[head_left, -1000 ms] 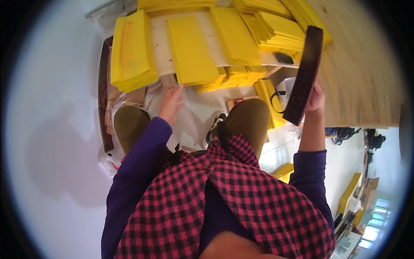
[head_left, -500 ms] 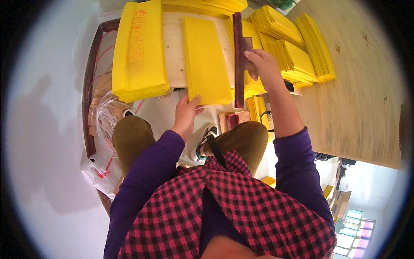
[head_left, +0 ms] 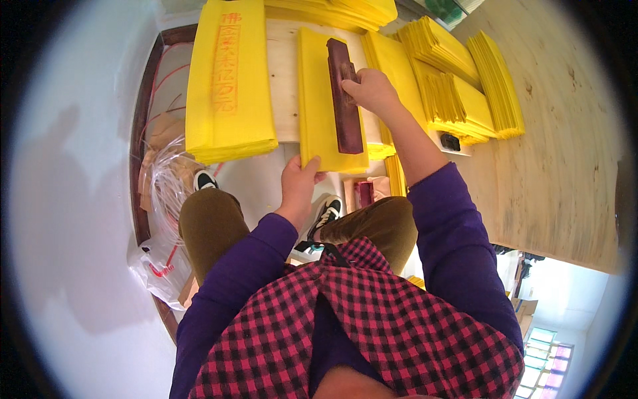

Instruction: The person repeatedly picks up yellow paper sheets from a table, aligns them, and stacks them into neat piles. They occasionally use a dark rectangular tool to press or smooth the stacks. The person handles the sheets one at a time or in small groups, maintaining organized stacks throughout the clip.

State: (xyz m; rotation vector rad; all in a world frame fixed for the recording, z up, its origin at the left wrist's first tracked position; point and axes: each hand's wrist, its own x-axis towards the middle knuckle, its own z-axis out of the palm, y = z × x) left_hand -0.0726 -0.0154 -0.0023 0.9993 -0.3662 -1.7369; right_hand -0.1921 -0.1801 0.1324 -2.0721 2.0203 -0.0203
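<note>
My right hand (head_left: 374, 91) is closed round the handle of a long, dark red hand stamp (head_left: 346, 110). The stamp lies lengthwise over a narrow stack of yellow paper (head_left: 314, 86) at the middle of the wooden table; whether its face touches the top sheet I cannot tell. At the stack's near end my left hand (head_left: 300, 186) pinches the lower left corner of the paper between thumb and fingers. To the left, a thicker yellow paper pile (head_left: 232, 126) bears a column of red stamped print on its top sheet.
More yellow paper stacks (head_left: 458, 100) crowd the table's right side, with another pile (head_left: 332, 12) at the back. A red-stained tray (head_left: 364, 193) sits below the near edge, by my right knee. Clear plastic strands (head_left: 166, 173) and a white plastic bag (head_left: 159, 269) lie at the left.
My right hand has brought the stamp leftward from beside the middle stack to over it, turning it from edge-on. My left hand still holds the paper's near end.
</note>
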